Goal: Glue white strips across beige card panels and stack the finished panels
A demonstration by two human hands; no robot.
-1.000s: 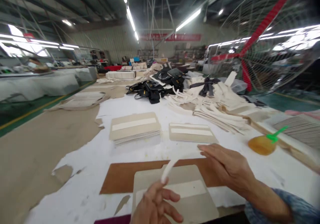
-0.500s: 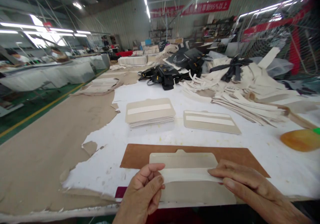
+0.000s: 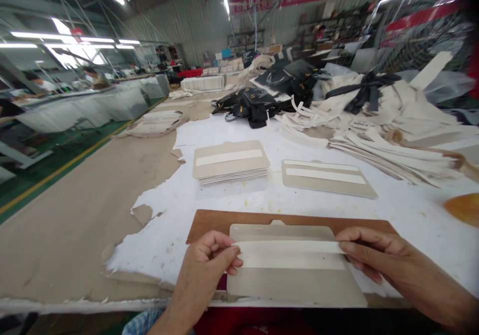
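Observation:
A beige panel (image 3: pixel 288 285) with rounded corners and a small tab on its far edge lies in front of me, partly over a brown sheet (image 3: pixel 213 223). A white strip (image 3: pixel 288 248) stretches lengthwise across the panel. My left hand (image 3: pixel 213 257) pinches its left end between thumb and fingers. At the other end, my right hand (image 3: pixel 368 252) pinches it near the panel's right edge. The white band looks wide here; I cannot tell whether a second strip lies beneath the held one. A dark red piece (image 3: pixel 222 282) shows beside the panel's left edge.
Beyond the brown sheet are a stack of beige panels with a white strip on top (image 3: pixel 232 158) and a separate panel with two strips (image 3: pixel 329 178). Black bags (image 3: pixel 254 105) and heaped white strips (image 3: pixel 381 155) lie farther back. An orange-brown object (image 3: pixel 462 209) sits at right.
My right hand has moved right and up, from pressing on the strip to pinching its end. The white band on the panel now looks wider. The camera view has shifted slightly.

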